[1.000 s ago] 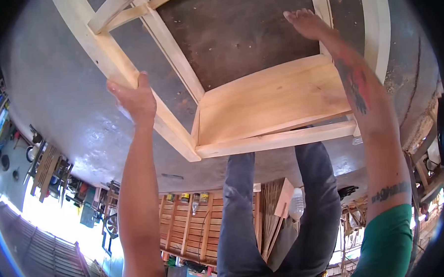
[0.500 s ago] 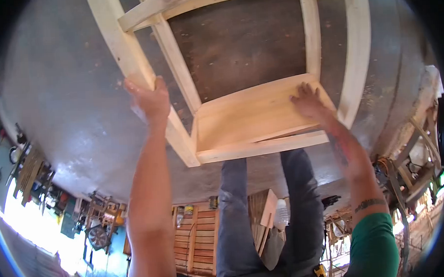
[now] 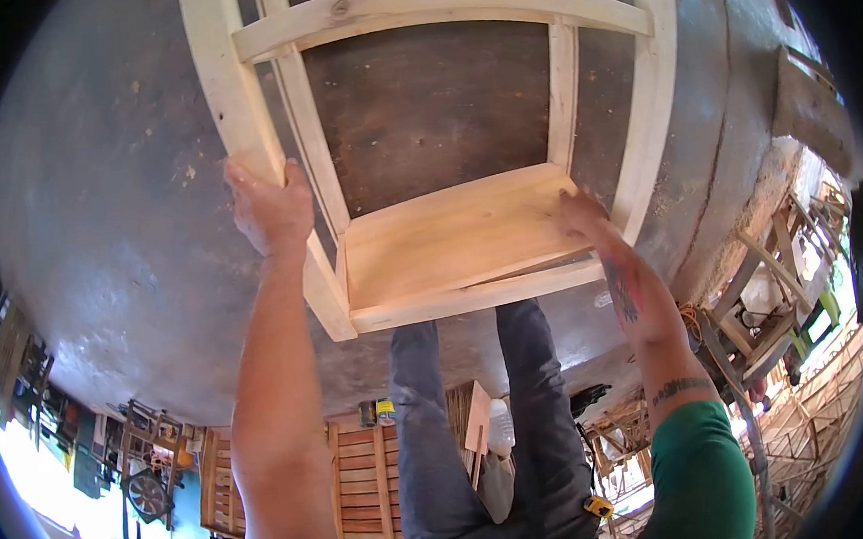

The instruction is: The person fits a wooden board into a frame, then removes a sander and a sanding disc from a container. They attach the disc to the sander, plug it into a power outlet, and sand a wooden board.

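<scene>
A pale wooden frame (image 3: 322, 298) with upright legs and a curved cross rail stands in front of me on the grey floor. My left hand (image 3: 270, 204) is closed around its left leg. Low in the frame lies a wide, flat wooden board (image 3: 449, 232), slanted, with a narrow gap between it and the front rail (image 3: 481, 294). At the board's right end my right hand (image 3: 583, 215) has its fingers bent against the wood. Part of that grip is hidden behind the hand itself.
Behind my legs (image 3: 532, 361) are a slatted wooden piece (image 3: 362, 484), a clear plastic bottle (image 3: 500, 427) and a yellow-labelled can (image 3: 386, 412). Wooden pieces (image 3: 751, 304) are stacked at the right. A wheeled wooden item (image 3: 148, 494) stands at the left.
The view has shifted, so the frame sits further left and more of its curved rail shows. My right hand's spread fingers have drawn in at the board's right end. The left hand keeps its hold.
</scene>
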### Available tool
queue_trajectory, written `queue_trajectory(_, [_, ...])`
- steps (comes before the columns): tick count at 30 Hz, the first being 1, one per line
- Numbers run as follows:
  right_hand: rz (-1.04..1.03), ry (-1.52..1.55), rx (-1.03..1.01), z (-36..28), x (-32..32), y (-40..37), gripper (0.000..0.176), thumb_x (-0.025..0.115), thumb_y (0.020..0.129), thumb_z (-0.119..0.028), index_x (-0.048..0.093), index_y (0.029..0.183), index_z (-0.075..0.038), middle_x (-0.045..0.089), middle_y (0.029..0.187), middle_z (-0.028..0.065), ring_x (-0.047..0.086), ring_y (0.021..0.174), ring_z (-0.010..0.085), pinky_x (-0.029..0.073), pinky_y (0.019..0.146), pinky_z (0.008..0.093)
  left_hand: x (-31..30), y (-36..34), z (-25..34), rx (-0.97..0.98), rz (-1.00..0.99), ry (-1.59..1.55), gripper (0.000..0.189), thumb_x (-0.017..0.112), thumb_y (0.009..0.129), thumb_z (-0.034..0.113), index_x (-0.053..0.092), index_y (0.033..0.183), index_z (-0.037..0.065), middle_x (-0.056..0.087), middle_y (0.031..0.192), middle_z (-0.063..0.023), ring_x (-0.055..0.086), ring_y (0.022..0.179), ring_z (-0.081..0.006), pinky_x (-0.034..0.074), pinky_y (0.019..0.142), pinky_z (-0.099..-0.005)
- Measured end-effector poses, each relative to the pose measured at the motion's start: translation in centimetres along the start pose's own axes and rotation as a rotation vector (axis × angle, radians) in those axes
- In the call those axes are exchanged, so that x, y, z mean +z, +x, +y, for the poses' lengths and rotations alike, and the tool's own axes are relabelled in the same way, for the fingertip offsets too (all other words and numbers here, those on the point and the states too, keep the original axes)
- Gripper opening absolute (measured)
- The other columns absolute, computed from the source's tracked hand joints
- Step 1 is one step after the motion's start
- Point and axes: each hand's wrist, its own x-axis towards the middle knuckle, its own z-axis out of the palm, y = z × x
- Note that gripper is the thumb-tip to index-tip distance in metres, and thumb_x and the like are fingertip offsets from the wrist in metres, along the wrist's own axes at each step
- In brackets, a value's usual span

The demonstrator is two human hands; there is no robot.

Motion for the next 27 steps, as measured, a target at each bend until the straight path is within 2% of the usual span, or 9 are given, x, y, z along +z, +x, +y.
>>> queue_trajectory(5, [0.047, 0.153, 0.21, -1.8, -1.7, -0.5, 0.058, 0.033, 0.095, -0.046, 0.055, 0.125, -0.002, 0.053, 0.128, 0.0246, 0.049, 0.122, 0.0395, 0.039, 0.102, 0.0476, -0.2, 0.0, 0.2, 0.002, -0.026, -0.037, 0.077, 0.067, 0.078, 0.027, 0.028, 0.135, -0.006, 0.052, 0.124, -0.0263, 0.054, 0.112, -0.0404, 0.042, 0.095, -0.0449])
queue_trajectory(9, [0.021, 0.039, 0.055, 3.3, 1.9, 6.6, 0.054, 0.028, 0.098, -0.04, 0.056, 0.125, -0.003, 0.05, 0.134, 0.0213, 0.048, 0.123, 0.0396, 0.037, 0.103, 0.0477, -0.2, 0.0, 0.3, -0.01, -0.07, -0.01, 0.076, 0.066, 0.078, 0.027, 0.027, 0.135, -0.006, 0.052, 0.123, -0.0263, 0.054, 0.112, -0.0399, 0.042, 0.095, -0.0443])
queue_trajectory(11, [-0.22, 0.372, -0.022, 6.6, 4.1, 12.2, 0.049, 0.049, 0.09, -0.032, 0.05, 0.132, -0.007, 0.057, 0.127, 0.0155, 0.057, 0.116, 0.0298, 0.048, 0.095, 0.0429, -0.4, 0.2, 0.4, 0.0, -0.064, -0.029, 0.076, 0.066, 0.078, 0.026, 0.027, 0.135, -0.006, 0.052, 0.123, -0.0267, 0.054, 0.112, -0.04, 0.043, 0.094, -0.0445])
queue_trajectory(12, [-0.231, 0.371, -0.023, 6.4, 4.1, 12.2, 0.049, 0.049, 0.09, -0.032, 0.05, 0.132, -0.007, 0.057, 0.127, 0.0155, 0.057, 0.116, 0.0298, 0.048, 0.095, 0.0429, -0.4, 0.0, 0.3, 0.012, -0.063, -0.055, 0.076, 0.066, 0.079, 0.026, 0.027, 0.135, -0.006, 0.052, 0.123, -0.027, 0.054, 0.112, -0.0401, 0.043, 0.094, -0.0447])
queue_trajectory(14, [-0.092, -0.066, -0.046, 6.1, 3.0, 12.7, 0.051, 0.024, 0.098, -0.033, 0.053, 0.128, -0.003, 0.05, 0.132, 0.0223, 0.048, 0.124, 0.0359, 0.036, 0.105, 0.0454, -0.4, 0.1, 0.2, 0.024, -0.045, -0.028, 0.076, 0.066, 0.079, 0.026, 0.026, 0.135, -0.007, 0.051, 0.123, -0.0275, 0.054, 0.111, -0.0403, 0.043, 0.093, -0.0449])
queue_trajectory(17, [-0.102, -0.013, 0.099, 3.5, 0.9, 9.1, 0.044, 0.033, 0.095, -0.025, 0.053, 0.129, -0.006, 0.05, 0.135, 0.0175, 0.049, 0.126, 0.0284, 0.038, 0.105, 0.0443, -0.2, -0.1, 0.1, 0.032, -0.048, -0.015, 0.077, 0.066, 0.078, 0.027, 0.026, 0.135, -0.007, 0.051, 0.124, -0.0279, 0.055, 0.11, -0.0406, 0.044, 0.093, -0.0451])
queue_trajectory(20, [-0.036, 0.021, -0.022, 6.5, 3.9, 12.2, 0.053, 0.026, 0.099, -0.036, 0.052, 0.128, 0.0, 0.051, 0.13, 0.0238, 0.048, 0.124, 0.0353, 0.036, 0.105, 0.0448, -0.3, 0.2, 0.0, 0.046, -0.03, -0.031, 0.078, 0.066, 0.078, 0.027, 0.026, 0.135, -0.007, 0.051, 0.123, -0.0275, 0.055, 0.11, -0.0406, 0.044, 0.093, -0.0449])
queue_trajectory(23, [-0.031, 0.062, 0.05, 3.8, 1.4, 8.7, 0.046, 0.03, 0.095, -0.027, 0.054, 0.127, -0.005, 0.049, 0.135, 0.0197, 0.049, 0.124, 0.0336, 0.037, 0.105, 0.0451, 0.0, 0.0, -0.2, 0.048, -0.028, -0.015, 0.079, 0.067, 0.077, 0.027, 0.026, 0.135, -0.008, 0.05, 0.124, -0.0269, 0.055, 0.109, -0.0406, 0.044, 0.093, -0.0447])
queue_trajectory(27, [-0.075, 0.027, -0.073, 6.3, 4.0, 12.5, 0.046, 0.03, 0.095, -0.027, 0.055, 0.125, -0.003, 0.049, 0.134, 0.0205, 0.05, 0.122, 0.0348, 0.037, 0.105, 0.0444, 0.1, 0.2, -0.6, 0.038, -0.041, 0.0, 0.08, 0.067, 0.077, 0.027, 0.025, 0.136, -0.008, 0.05, 0.124, -0.0261, 0.056, 0.109, -0.0399, 0.044, 0.091, -0.0456])
